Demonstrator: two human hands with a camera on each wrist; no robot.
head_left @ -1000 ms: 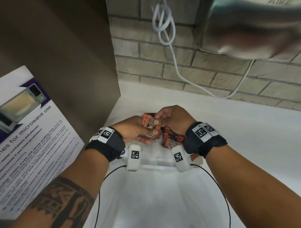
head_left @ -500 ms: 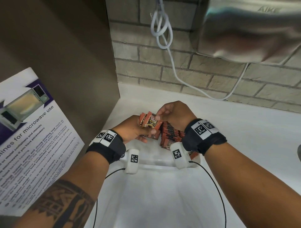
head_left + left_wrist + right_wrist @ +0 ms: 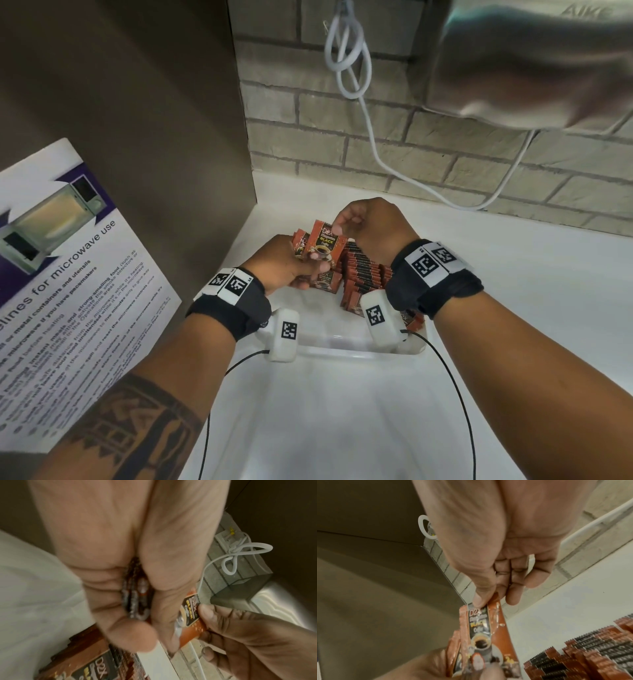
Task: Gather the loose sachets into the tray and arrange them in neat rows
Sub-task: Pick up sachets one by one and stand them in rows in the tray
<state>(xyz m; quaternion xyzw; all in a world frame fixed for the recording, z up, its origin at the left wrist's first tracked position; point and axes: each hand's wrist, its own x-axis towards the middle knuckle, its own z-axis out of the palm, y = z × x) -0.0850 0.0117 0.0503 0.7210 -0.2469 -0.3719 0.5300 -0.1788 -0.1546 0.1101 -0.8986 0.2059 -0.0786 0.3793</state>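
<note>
My left hand (image 3: 291,265) grips a small stack of orange-brown coffee sachets (image 3: 301,241) above the clear tray (image 3: 339,344). The front sachet (image 3: 323,243) stands upright, label facing me. My right hand (image 3: 363,222) pinches its top edge between thumb and forefinger (image 3: 478,599), the same sachet (image 3: 481,626) seen close up. In the left wrist view the stack's edges (image 3: 137,588) show between my curled fingers. A row of sachets (image 3: 363,274) stands on edge in the tray under my right wrist, also in the right wrist view (image 3: 590,650).
A brown cabinet side (image 3: 154,120) rises close on the left with a microwave notice (image 3: 68,274) stuck to it. A brick wall (image 3: 445,154) with a white cable (image 3: 356,85) and a steel hand dryer (image 3: 531,58) stands behind. The tray sits on a white counter (image 3: 531,274).
Both hands have risen slightly with the sachets. The front sachet has turned upright to face me, and my right fingers have shifted to pinch its top edge.
</note>
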